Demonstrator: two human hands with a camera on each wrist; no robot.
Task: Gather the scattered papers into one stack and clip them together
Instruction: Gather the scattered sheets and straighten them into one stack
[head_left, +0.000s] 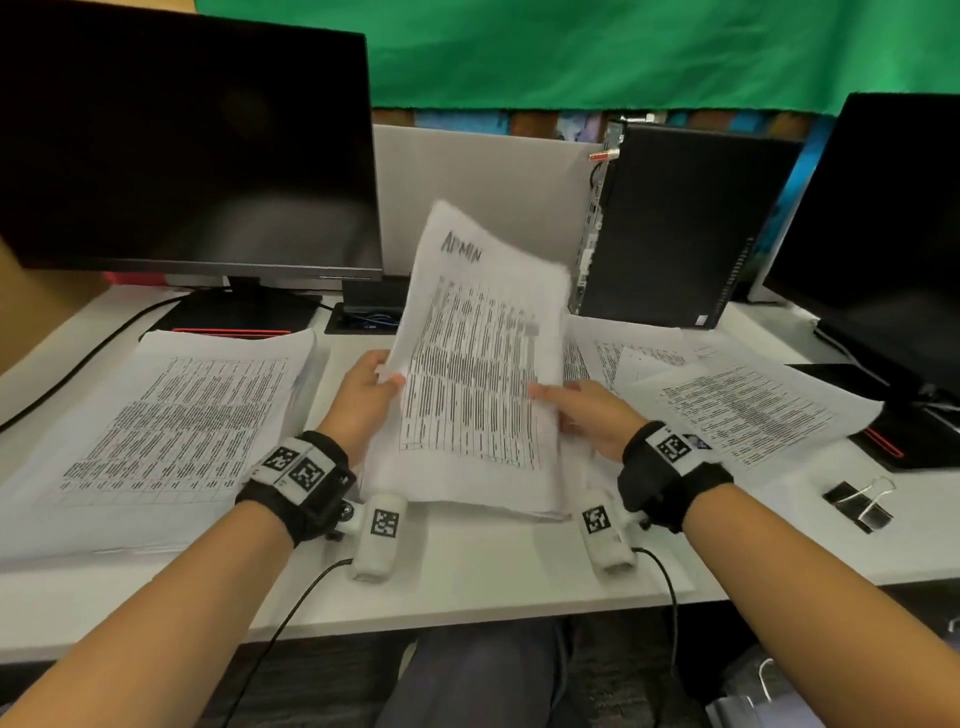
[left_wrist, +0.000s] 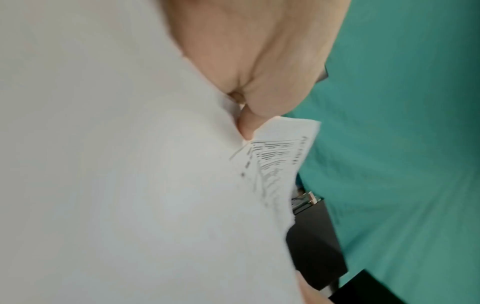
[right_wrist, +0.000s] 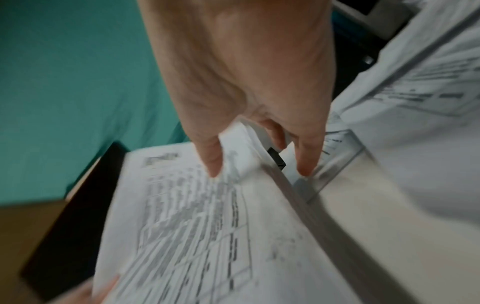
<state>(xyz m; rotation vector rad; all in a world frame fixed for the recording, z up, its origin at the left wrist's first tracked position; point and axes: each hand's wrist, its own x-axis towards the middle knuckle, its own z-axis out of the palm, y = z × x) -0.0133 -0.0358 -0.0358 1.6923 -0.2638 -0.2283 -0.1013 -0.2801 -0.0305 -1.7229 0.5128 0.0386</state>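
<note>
A thick sheaf of printed papers (head_left: 478, 364) headed "ADMIN" tilts up at the desk's middle, its lower edge near the desk. My left hand (head_left: 363, 395) pinches its left edge, thumb on the front. My right hand (head_left: 582, 410) grips the right edge, thumb on the printed face (right_wrist: 207, 216) and fingers behind. The left wrist view shows mostly the blank back of the sheaf (left_wrist: 130, 164). Another pile of papers (head_left: 156, 441) lies flat at the left. Loose sheets (head_left: 737, 405) lie spread at the right. A black binder clip (head_left: 860, 504) lies by the right sheets.
A dark monitor (head_left: 192, 140) stands at the back left on the white desk (head_left: 467, 582), a black computer case (head_left: 675, 223) at the back right, and a second monitor (head_left: 883, 208) at the far right. A green cloth (head_left: 623, 47) hangs behind.
</note>
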